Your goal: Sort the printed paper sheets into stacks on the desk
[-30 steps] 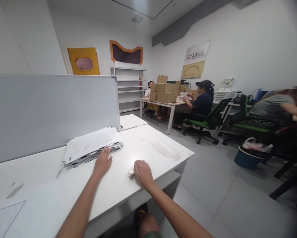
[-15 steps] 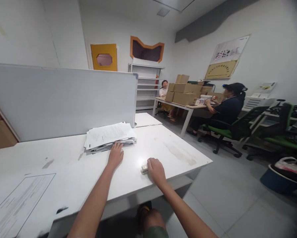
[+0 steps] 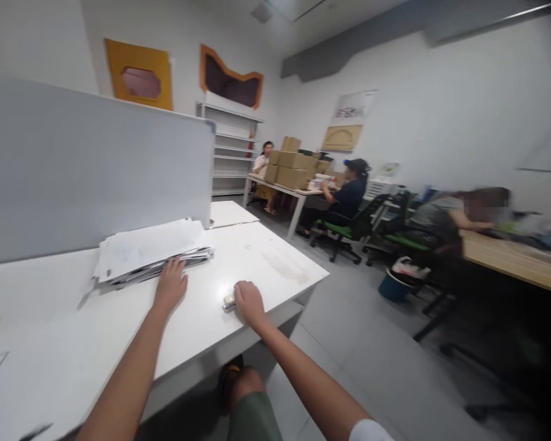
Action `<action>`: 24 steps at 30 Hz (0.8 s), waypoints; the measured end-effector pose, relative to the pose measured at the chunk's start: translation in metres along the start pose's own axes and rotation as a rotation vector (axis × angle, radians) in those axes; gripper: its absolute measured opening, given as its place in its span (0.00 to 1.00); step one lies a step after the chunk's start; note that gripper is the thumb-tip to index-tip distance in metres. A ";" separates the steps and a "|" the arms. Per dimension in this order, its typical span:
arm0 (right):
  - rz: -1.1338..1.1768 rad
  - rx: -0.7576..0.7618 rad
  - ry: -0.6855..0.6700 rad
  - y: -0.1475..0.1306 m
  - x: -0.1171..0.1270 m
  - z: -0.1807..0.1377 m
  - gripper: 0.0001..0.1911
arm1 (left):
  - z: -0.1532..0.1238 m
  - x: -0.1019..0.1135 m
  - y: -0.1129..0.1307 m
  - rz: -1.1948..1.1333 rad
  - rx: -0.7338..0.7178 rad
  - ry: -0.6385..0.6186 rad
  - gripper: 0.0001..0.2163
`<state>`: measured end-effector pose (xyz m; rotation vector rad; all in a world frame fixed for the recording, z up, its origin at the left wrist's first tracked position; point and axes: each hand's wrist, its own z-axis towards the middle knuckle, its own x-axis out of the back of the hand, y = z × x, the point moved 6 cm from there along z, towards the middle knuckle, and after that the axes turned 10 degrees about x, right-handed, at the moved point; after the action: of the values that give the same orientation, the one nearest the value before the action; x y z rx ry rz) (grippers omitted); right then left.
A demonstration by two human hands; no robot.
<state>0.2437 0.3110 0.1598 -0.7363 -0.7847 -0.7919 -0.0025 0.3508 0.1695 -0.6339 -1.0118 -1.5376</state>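
Note:
A thick, uneven stack of printed papers (image 3: 153, 245) lies on the white desk (image 3: 197, 331), close to the grey board. My left hand (image 3: 171, 286) rests flat at the stack's near edge, fingers stretched out and touching the sheets. To the right of it, my right hand (image 3: 250, 302) is closed over a small pale stapler (image 3: 230, 301) lying on the desktop. Only the stapler's left end shows; the fingers cover the rest.
A grey board (image 3: 100, 171) stands upright along the desk's back. Beyond are metal shelves (image 3: 233, 138), cardboard boxes (image 3: 292, 177) on a table, and two seated people. At right a person leans over a wooden desk (image 3: 514, 257), near a blue bin (image 3: 393, 288).
The view has swung right, bringing the person at the wooden desk into sight. Both hands keep their places, the left at the papers and the right on the stapler.

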 end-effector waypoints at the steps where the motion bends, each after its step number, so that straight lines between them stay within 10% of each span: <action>1: -0.008 -0.006 0.001 -0.001 0.001 0.002 0.14 | 0.003 0.000 -0.002 -0.003 -0.012 0.011 0.25; 24: 0.003 0.007 0.069 -0.003 0.002 0.006 0.14 | 0.017 -0.001 -0.005 -0.012 0.009 0.017 0.24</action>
<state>0.2403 0.3141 0.1652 -0.7002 -0.7233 -0.8076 -0.0093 0.3659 0.1757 -0.6086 -1.0112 -1.5456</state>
